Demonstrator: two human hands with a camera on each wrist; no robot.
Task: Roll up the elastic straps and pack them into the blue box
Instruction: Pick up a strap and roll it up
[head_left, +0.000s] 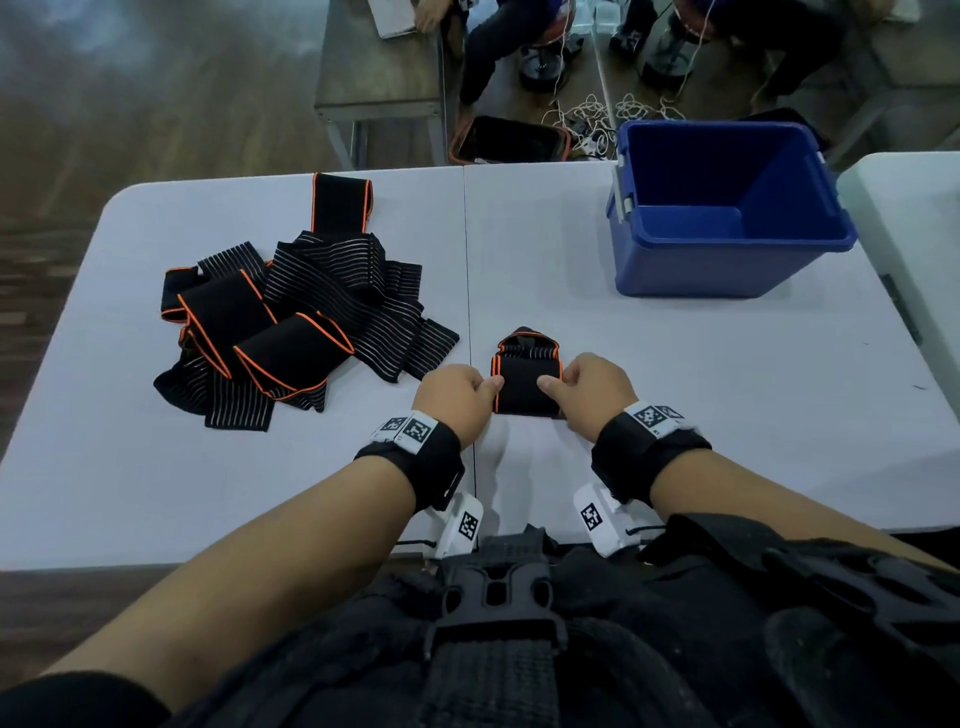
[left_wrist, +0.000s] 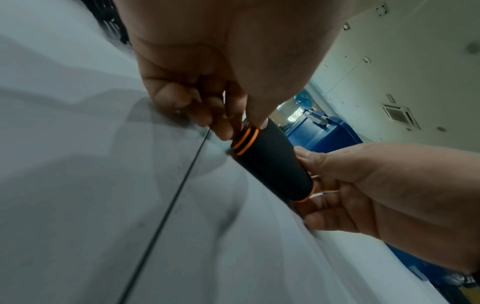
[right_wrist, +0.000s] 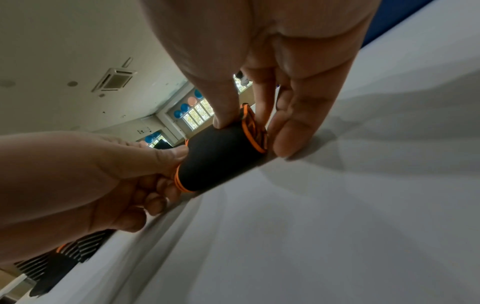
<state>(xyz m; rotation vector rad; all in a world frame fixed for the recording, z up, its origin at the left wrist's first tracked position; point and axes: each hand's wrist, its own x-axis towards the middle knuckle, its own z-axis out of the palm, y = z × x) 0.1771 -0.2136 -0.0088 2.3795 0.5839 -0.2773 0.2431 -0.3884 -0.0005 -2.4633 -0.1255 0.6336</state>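
Note:
A black elastic strap with orange edging (head_left: 525, 384) lies rolled into a short cylinder on the white table (head_left: 675, 364) near its front edge. My left hand (head_left: 460, 397) pinches its left end and my right hand (head_left: 587, 389) pinches its right end, thumbs on top of the roll. The wrist views show the roll (left_wrist: 272, 164) (right_wrist: 221, 158) resting on the table between both hands (left_wrist: 228, 115) (right_wrist: 249, 115). A pile of loose straps (head_left: 291, 322) lies to the left. The blue box (head_left: 727, 208) stands open and empty at the back right.
A seam (head_left: 467, 291) runs down the table's middle. Beyond the far edge are a grey bench (head_left: 379, 78), a dark bin (head_left: 509, 140), tangled cables (head_left: 597, 114) and seated people. A second white table (head_left: 914, 218) adjoins at the right.

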